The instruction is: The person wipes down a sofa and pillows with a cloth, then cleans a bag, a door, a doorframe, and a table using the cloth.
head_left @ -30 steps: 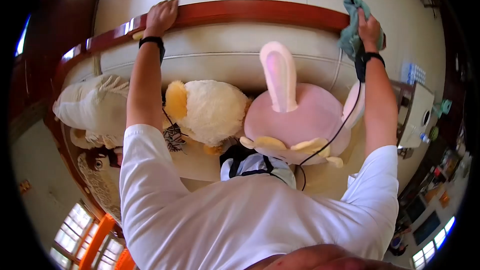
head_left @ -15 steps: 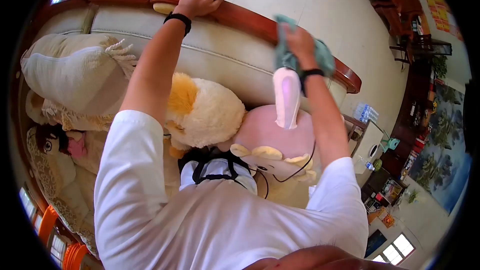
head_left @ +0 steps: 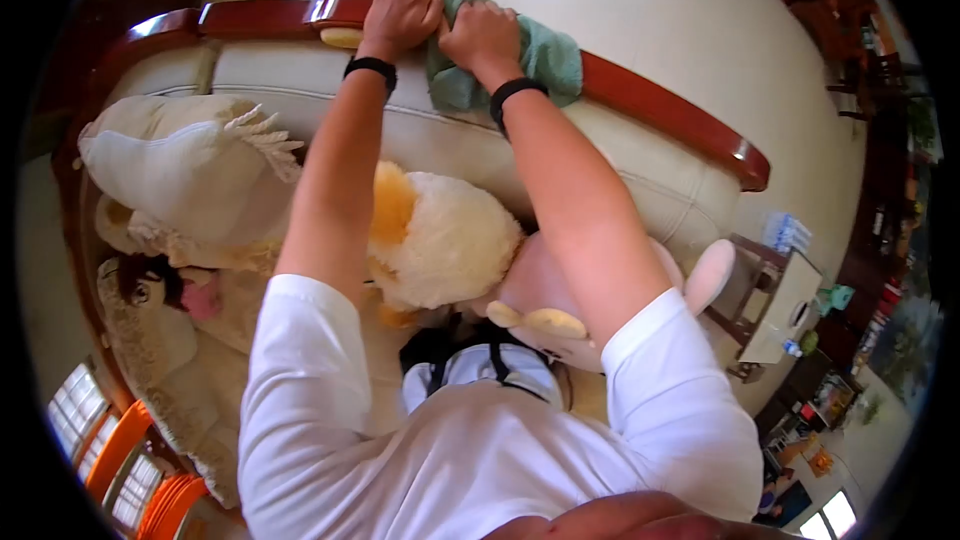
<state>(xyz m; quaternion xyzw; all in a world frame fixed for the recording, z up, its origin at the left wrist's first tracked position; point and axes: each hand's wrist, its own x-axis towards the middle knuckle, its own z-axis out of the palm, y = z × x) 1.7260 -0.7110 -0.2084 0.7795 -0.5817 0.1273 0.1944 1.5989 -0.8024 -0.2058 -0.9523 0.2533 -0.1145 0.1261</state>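
A red-brown wooden rail [head_left: 655, 107] runs along the top of a cream sofa back [head_left: 440, 136]. My left hand [head_left: 403, 16] is closed over the rail, its fingers curled on the far side. Right beside it, my right hand [head_left: 482, 38] presses on a green cloth [head_left: 550, 58] draped over the rail, with its fingers bent into the cloth. The two hands are very close together. Below my forearms sit a fluffy cream and yellow plush toy [head_left: 450, 240] and a pink plush toy with long ears [head_left: 530, 280], partly hidden by my right arm.
Cream cushions [head_left: 185, 165] and a doll in pink [head_left: 200, 295] lie at the left of the sofa. Beyond the sofa's right end stands a small table [head_left: 785, 310] near packed bottles [head_left: 787, 233]. Orange chairs [head_left: 172, 510] are at the lower left.
My right hand has slid the green cloth leftward along the rail, from the far right end to beside my left hand. My left hand stays on the rail. The view has shifted.
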